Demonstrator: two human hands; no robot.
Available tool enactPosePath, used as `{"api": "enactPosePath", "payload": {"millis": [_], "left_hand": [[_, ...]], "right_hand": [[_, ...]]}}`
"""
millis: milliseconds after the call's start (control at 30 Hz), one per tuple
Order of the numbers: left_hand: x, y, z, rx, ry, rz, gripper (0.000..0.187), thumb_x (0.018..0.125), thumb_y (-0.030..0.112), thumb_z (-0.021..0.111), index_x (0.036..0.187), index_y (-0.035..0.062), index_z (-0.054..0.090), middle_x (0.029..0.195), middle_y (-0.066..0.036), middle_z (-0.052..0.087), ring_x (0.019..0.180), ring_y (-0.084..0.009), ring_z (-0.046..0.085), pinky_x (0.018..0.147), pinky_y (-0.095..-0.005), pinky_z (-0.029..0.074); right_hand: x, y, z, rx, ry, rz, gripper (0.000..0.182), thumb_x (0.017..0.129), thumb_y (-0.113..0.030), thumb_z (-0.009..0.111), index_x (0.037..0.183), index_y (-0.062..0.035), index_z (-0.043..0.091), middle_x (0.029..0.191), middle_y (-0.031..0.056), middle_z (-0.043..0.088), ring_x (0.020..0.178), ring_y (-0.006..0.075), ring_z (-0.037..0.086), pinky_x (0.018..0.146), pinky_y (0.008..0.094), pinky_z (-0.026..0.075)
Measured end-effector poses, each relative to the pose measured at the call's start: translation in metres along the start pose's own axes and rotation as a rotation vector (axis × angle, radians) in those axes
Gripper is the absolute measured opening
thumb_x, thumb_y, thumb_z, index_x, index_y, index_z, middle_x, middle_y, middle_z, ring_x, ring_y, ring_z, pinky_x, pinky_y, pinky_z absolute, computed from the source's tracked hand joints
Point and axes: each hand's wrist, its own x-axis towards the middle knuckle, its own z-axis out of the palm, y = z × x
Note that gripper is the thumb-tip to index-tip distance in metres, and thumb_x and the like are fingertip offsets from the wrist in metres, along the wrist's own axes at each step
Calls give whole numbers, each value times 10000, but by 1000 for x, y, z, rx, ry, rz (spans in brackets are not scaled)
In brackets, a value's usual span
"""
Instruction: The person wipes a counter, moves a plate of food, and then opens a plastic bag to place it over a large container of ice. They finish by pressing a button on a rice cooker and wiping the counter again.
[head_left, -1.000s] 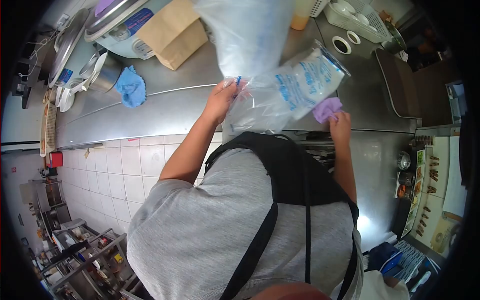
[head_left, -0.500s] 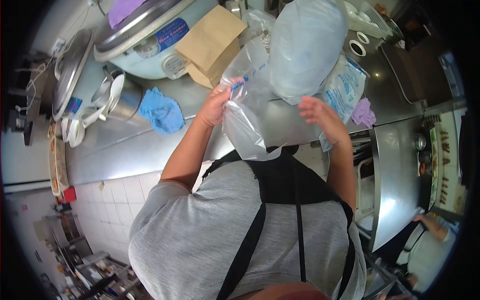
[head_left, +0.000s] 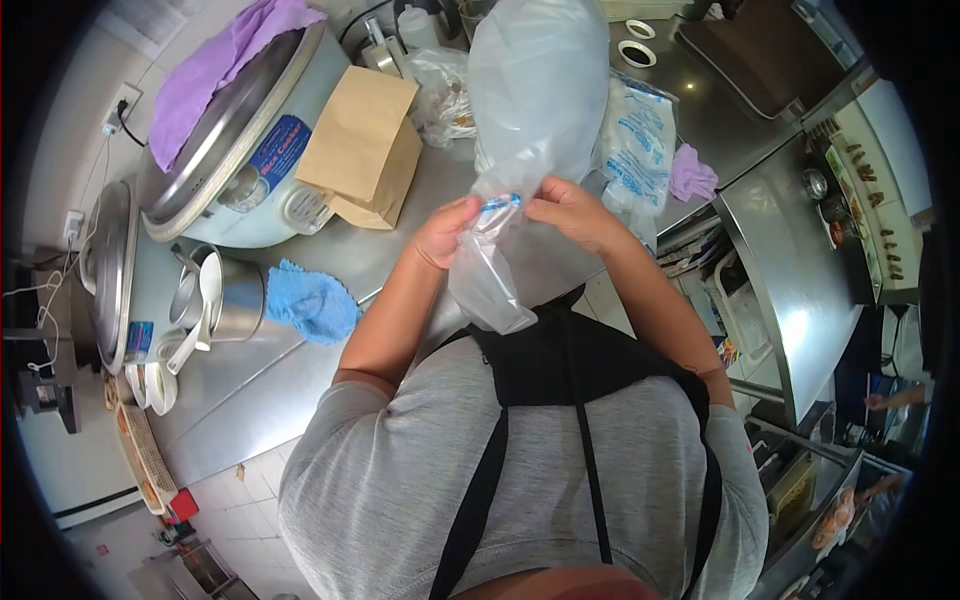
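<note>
A clear plastic bag with blue print hangs between my two hands, its lower end near my black apron. My left hand pinches the bag's left side. On the other side, my right hand has its fingers closed on the bag's edge. Just beyond them stands a large, full, cloudy plastic bag; its contents are hard to make out. To its right lies a flat plastic packet with blue print. A brown paper bag stands upright left of my hands.
A rice cooker with a purple cloth on its lid stands at the left. Nearer are a blue cloth and a metal pot with ladles. Small sauce dishes sit at the back right, above a crumpled purple cloth.
My right hand, open and apart from the clear bag before, has moved left and taken hold of it. The camera view has turned, shifting the counter items.
</note>
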Motion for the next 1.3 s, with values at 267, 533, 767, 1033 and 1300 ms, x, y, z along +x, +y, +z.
{"api": "enactPosePath", "payload": {"millis": [267, 533, 767, 1033, 1300], "left_hand": [[3, 5, 8, 1135, -100, -312, 256, 766, 245, 575, 921, 42, 559, 831, -23, 544, 759, -122, 505, 664, -248, 406], [23, 25, 57, 171, 529, 711, 249, 847, 288, 462, 922, 71, 556, 633, 33, 469, 507, -58, 413, 449, -190, 331], [23, 33, 46, 7, 242, 827, 285, 867, 324, 396, 1015, 95, 479, 893, -37, 521, 689, -127, 504, 614, -256, 426], [3, 12, 69, 188, 227, 687, 336, 844, 354, 435, 1061, 98, 463, 945, -40, 491, 801, -143, 469, 713, -277, 391], [7, -2, 56, 422, 38, 438, 353, 829, 335, 462, 1070, 78, 462, 958, -39, 498, 841, -159, 481, 731, -290, 391]], "right_hand": [[1, -53, -7, -806, 347, -373, 213, 748, -124, 586, 941, -44, 543, 923, 26, 520, 840, 88, 478, 746, 242, 387], [-34, -77, -15, -150, 592, -435, 618, 751, -241, 581, 1246, -43, 268, 1120, 71, 374, 926, 150, 430, 797, 286, 379], [-38, -22, 44, 27, 192, -399, 674, 735, -313, 607, 1241, -44, 251, 1143, 67, 371, 944, 139, 427, 805, 262, 360], [-36, -33, 36, 200, 591, -288, 223, 827, -233, 507, 776, -23, 561, 724, -11, 553, 682, 58, 490, 659, 195, 391], [-39, -40, 49, 100, 363, -168, 186, 824, -137, 453, 892, -6, 565, 812, 24, 570, 713, 77, 506, 673, 202, 404]]}}
